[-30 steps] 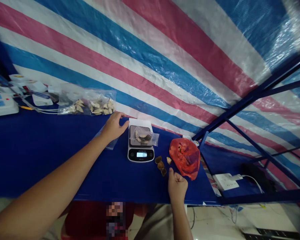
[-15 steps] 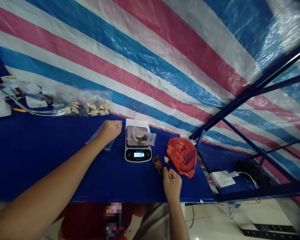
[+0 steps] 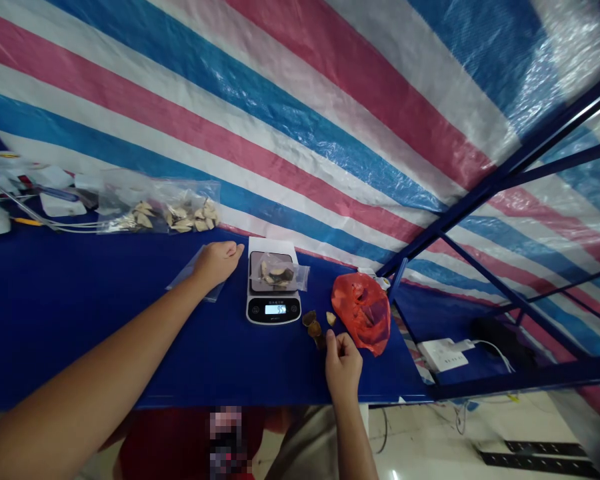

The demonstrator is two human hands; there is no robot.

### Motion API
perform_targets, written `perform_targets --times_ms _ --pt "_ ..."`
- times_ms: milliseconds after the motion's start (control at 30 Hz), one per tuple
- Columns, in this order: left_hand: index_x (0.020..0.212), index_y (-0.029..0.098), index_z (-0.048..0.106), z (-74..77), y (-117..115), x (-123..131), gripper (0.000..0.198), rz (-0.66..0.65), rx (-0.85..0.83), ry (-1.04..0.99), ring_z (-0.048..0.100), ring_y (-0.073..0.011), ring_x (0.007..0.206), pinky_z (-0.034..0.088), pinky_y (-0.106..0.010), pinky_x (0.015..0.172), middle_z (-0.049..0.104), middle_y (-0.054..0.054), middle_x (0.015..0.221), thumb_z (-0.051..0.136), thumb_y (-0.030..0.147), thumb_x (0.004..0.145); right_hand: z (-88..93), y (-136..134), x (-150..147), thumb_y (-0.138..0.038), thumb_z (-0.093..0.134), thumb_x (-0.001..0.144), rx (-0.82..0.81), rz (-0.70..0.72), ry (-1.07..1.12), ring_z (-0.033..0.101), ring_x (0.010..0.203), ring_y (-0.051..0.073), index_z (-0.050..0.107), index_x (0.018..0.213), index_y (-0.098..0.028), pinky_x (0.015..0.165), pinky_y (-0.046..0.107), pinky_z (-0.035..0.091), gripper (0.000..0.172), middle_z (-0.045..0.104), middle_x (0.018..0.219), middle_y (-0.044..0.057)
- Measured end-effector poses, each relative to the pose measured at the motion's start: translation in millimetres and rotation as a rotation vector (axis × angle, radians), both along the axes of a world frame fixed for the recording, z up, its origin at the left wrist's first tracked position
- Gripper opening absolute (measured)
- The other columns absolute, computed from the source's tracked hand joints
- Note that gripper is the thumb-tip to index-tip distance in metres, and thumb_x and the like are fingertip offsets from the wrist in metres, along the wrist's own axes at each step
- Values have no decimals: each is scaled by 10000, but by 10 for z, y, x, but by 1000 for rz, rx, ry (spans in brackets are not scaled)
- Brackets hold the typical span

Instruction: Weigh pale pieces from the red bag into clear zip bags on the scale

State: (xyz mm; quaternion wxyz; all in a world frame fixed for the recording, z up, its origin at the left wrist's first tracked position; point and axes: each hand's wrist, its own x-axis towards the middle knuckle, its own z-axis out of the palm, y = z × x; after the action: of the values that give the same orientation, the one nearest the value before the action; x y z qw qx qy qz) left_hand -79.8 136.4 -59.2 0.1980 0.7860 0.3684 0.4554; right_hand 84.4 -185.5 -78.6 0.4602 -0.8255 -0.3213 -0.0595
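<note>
1. A blue table (image 3: 70,333) stands in front of a striped tarp (image 3: 280,133).
2. The right hand (image 3: 343,368) has its fingers (image 3: 334,341) close together, just beside some brown bits (image 3: 313,325). I can't tell if they hold anything.
3. A red bag (image 3: 362,313) lies near that hand.
4. The left hand (image 3: 217,262) has its fingers together, on a flat clear bag (image 3: 196,280) and just beside a scale (image 3: 273,313).
5. On the scale sits a small clear bag (image 3: 279,273) of pale and brown bits.
6. Farther left lies a long clear bag (image 3: 160,210) of pale bits.
</note>
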Motion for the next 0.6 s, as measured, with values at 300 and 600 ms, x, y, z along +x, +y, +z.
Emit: perform_targets --times_ms 300,600 --pt "554 224 231 -12 39 -21 458 -1 37 7 244 -129 542 180 -343 607 287 28 541 487 437 869 563 230 -163 -476 536 947 112 31 -119 675 705 189 614 1025 -192 685 275 485 305 718 810 56" --pt "544 225 211 -33 86 -30 444 -57 46 13 243 -129 534 185 -348 610 280 28 521 475 404 854 945 1599 194 -314 627 783 -189 406 128 670 706 201 717 779 -203 714 323 521 144 711 702 18"
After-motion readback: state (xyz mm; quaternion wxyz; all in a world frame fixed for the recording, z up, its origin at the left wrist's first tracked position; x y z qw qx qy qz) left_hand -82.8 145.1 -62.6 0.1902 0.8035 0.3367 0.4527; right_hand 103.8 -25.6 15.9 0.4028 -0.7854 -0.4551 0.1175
